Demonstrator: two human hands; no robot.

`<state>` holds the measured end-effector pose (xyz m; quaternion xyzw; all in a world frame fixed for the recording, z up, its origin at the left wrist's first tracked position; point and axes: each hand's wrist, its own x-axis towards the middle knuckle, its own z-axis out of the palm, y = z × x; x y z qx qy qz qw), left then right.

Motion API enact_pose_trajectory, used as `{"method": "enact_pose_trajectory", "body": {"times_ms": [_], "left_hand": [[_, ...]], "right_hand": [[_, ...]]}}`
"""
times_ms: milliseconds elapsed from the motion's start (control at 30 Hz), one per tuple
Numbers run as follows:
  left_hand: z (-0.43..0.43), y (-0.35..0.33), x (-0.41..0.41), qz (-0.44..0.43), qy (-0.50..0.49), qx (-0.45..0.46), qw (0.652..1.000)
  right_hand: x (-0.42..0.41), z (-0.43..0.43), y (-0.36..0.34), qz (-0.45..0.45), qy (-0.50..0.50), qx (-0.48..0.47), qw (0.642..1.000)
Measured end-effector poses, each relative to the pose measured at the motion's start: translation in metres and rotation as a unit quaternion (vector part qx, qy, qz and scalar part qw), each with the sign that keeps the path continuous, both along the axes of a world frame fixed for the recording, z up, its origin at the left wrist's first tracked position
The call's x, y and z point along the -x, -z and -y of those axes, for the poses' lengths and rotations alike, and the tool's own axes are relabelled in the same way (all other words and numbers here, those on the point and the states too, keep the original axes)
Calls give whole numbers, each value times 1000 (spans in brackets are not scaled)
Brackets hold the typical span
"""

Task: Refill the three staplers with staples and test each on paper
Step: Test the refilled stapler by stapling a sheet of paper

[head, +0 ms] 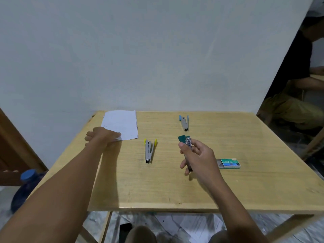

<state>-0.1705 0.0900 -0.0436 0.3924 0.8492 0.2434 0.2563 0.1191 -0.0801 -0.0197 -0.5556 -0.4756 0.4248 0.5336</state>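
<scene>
The right hand [198, 155] grips the green stapler [187, 142] above the middle of the counter [175, 190], while the left hand [102, 137] rests on the near corner of the paper [122, 123] at the far-left corner. The likely step is testing, so the sheet should be drawn toward the stapler and its edge fed squarely between the jaws. The yellow stapler [149, 151] lies mid-counter, the blue stapler [184, 122] near the far edge and the staple box [229, 163] toward the right edge. The left fingers are hidden, so pinching or pressing is unclear, as is whether any stapler is loaded.
</scene>
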Motion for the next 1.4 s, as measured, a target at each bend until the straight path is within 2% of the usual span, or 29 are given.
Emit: {"method": "enact_pose_trajectory", "body": {"times_ms": [100, 200, 300, 400, 567, 633, 733, 833, 933, 1000, 1100, 1167, 1267, 1333, 1400], "left_hand": [[-9, 7, 21, 76, 4, -37, 996], [12, 0, 18, 152, 13, -130, 980], [46, -16, 5, 263, 27, -216, 940], [93, -32, -14, 348, 77, -277, 892], [154, -38, -53, 454, 181, -262, 832], [164, -37, -62, 470, 207, -251, 821], [178, -40, -72, 446, 262, -245, 820], [182, -43, -81, 356, 267, -253, 859], [181, -40, -93, 205, 142, -272, 930], [188, -40, -103, 172, 84, -312, 930], [204, -48, -126, 275, 144, -309, 899], [212, -58, -144, 397, 190, -240, 865], [215, -68, -159, 538, 182, -154, 809], [216, -72, -164, 591, 161, -140, 778], [217, -75, -167, 612, 145, -158, 762]], "right_hand": [[2, 1, 0, -5, -9, 3, 1000], [3, 1, -1, -20, -19, 12, 1000], [2, 0, 1, -34, -30, 31, 998], [4, 0, -4, 1, -22, 44, 999], [4, -2, -19, -28, -2, 66, 997], [2, -1, -27, -49, -11, 70, 996], [-4, 4, -34, -149, -38, 63, 986], [-11, 12, -35, -181, -9, 25, 983], [-14, 20, -36, -173, 37, -17, 984], [-14, 27, -37, -171, 68, -40, 982], [-11, 36, -38, -171, 86, -70, 979], [-8, 42, -38, -149, 85, -82, 982], [-4, 53, -35, -124, 52, -114, 984], [-3, 59, -32, -123, 9, -121, 985], [-4, 64, -30, -100, -29, -123, 987]]}}
